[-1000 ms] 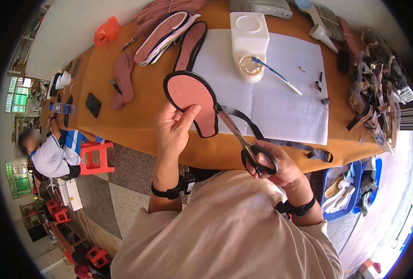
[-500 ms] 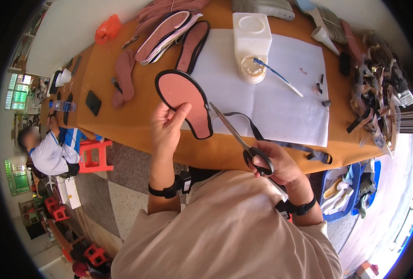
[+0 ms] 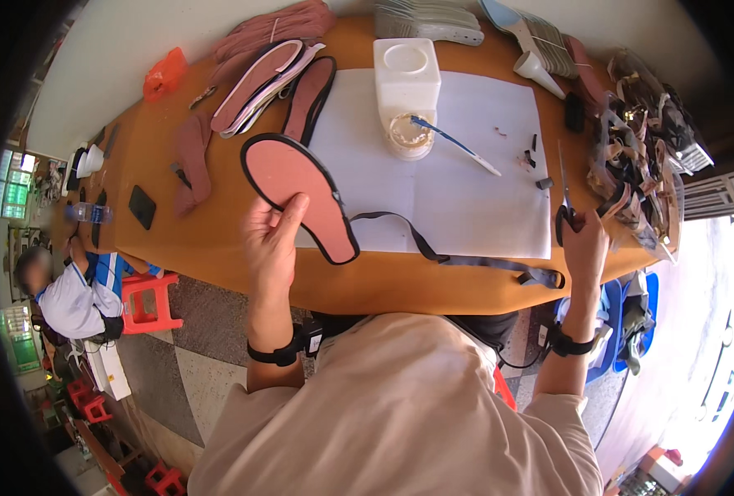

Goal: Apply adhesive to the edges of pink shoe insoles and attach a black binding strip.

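My left hand [image 3: 273,236] grips a pink insole [image 3: 301,186] with black edging, thumb on top, held above the near edge of the table. A dark strip [image 3: 421,241] runs from near the insole's lower part across the white sheet to a curled end by the table edge. Over at the right, my right hand [image 3: 586,248] is closed round the black handles of a pair of scissors [image 3: 564,194], whose blades point away from me. On the white sheet [image 3: 483,215] stands a white plastic container [image 3: 407,74] with a cup of cream paste [image 3: 410,136] and a blue-and-white toothbrush [image 3: 458,147] across it.
Stacked insoles [image 3: 259,91] lie at the far left, near a red plastic bag [image 3: 164,74] and a phone [image 3: 142,207]. A bag of strip scraps [image 3: 640,165] sits at the right. Blue bins [image 3: 636,322] stand below. Another person [image 3: 78,298] sits at the left beside a red stool [image 3: 150,304].
My right hand has carried the scissors away from the insole to the right side of the table. The insole stays in my left hand. The whole view has shifted slightly.
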The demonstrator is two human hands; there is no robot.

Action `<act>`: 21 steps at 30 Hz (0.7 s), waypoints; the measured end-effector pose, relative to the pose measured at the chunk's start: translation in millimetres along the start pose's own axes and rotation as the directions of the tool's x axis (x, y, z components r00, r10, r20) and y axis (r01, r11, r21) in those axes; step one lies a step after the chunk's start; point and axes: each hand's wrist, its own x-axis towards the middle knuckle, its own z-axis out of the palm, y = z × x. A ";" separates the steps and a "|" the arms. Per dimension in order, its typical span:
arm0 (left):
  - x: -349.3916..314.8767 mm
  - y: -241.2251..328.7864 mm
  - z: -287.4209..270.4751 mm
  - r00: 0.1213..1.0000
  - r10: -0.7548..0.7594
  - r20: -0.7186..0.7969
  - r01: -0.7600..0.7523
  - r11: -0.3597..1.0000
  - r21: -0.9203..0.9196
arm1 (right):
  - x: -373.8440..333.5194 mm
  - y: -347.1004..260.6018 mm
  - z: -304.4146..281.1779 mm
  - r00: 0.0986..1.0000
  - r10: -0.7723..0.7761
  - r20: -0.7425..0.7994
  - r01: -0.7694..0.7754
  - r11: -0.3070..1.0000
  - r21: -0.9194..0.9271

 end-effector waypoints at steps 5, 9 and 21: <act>-5.7 4.0 3.7 0.998 0.010 0.057 -0.007 0.998 -0.060 | 19.5 6.1 14.9 0.999 -0.049 -0.017 0.044 0.970 -0.238; -8.2 8.1 4.0 0.998 -0.047 0.039 0.051 0.993 -0.107 | 24.4 2.6 21.0 1.000 -0.011 0.022 0.018 0.950 -0.311; -5.0 23.4 2.9 0.998 -0.004 0.060 0.009 0.997 -0.081 | 9.1 -22.3 13.6 0.992 -0.121 -0.031 0.102 0.931 -0.352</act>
